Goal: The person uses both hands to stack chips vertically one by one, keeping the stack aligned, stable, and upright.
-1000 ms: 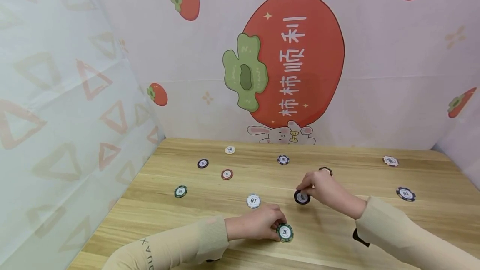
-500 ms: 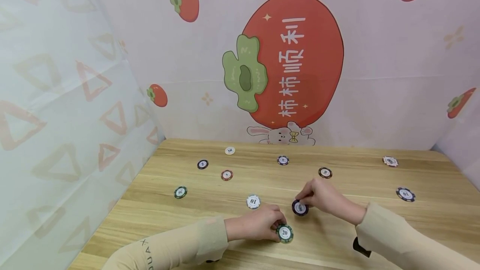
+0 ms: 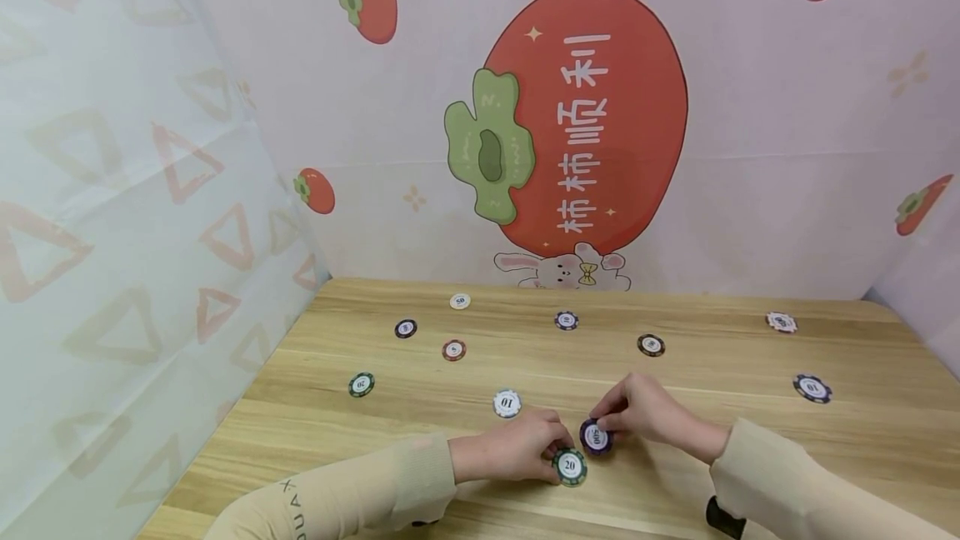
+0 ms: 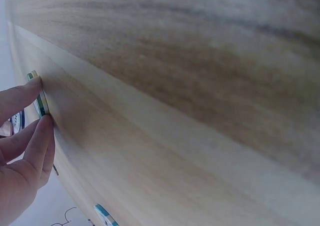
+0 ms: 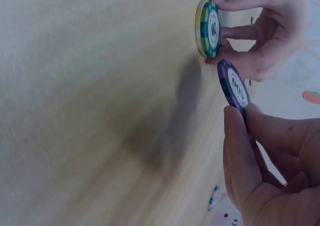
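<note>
My left hand (image 3: 517, 447) pinches a green poker chip (image 3: 570, 467) marked 20 by its edges, low over the table. In the right wrist view a yellow-edged chip (image 5: 198, 28) lies flush beneath the green one, forming a small stack. Between thumb and fingers, my right hand (image 3: 651, 411) grips a purple poker chip (image 3: 596, 437) marked 500 by its far edge. That purple chip is tilted and hangs just beyond and to the right of the green chip, its near edge close to it. The left wrist view shows the stack (image 4: 40, 100) edge-on between thumb and fingertips.
On the wooden table (image 3: 720, 473) lie scattered chips: a white 10 (image 3: 507, 402), a green 20 (image 3: 362, 384), a red 5 (image 3: 453, 349), a black one (image 3: 651, 345), a blue 10 (image 3: 812, 388) and several others farther back. A printed cloth (image 3: 750, 215) hangs behind.
My right hand has drawn the purple chip toward me and slightly left, close to the green chip. The black chip behind it has come fully into view. My left hand stays put.
</note>
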Demonstrator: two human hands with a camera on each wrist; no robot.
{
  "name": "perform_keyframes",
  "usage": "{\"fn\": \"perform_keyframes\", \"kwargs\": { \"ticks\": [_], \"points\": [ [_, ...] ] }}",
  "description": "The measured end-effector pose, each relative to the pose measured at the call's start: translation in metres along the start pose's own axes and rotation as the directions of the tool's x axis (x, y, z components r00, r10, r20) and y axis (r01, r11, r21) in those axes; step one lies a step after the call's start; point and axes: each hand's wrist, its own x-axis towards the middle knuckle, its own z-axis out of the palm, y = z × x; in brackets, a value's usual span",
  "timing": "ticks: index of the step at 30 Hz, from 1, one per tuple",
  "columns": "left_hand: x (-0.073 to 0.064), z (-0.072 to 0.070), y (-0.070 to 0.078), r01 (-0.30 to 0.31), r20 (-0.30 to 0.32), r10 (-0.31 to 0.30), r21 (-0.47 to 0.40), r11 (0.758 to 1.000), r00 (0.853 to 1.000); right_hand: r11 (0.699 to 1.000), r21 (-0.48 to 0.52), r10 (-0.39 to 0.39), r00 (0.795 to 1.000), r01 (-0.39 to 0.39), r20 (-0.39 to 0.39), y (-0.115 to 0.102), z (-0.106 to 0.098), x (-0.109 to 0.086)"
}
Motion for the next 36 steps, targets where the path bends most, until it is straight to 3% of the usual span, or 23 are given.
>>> {"fn": "perform_keyframes", "kwargs": {
  "ticks": [8, 16, 27, 36],
  "points": [
    [0.0, 0.001, 0.0, 0.01, -0.009, -0.01, -0.011, 1.0, 1.0, 0.986, 0.11, 0.125, 0.992, -0.126, 0.016, 0.003, 0.009, -0.005],
    [0.001, 0.001, 0.001, 0.018, -0.01, -0.018, -0.025, 1.0, 1.0, 0.934, 0.247, 0.253, 0.966, -0.259, 0.055, 0.003, 0.018, -0.009],
    [0.001, -0.001, 0.002, 0.022, -0.004, -0.022, -0.018, 1.0, 1.0, 0.905, 0.319, 0.273, 0.959, -0.282, 0.074, 0.002, 0.027, -0.012],
    [0.001, 0.001, 0.0, 0.006, -0.011, -0.006, 0.004, 1.0, 1.0, 0.899, 0.305, 0.307, 0.949, -0.313, 0.066, -0.001, 0.034, -0.014]
  ]
}}
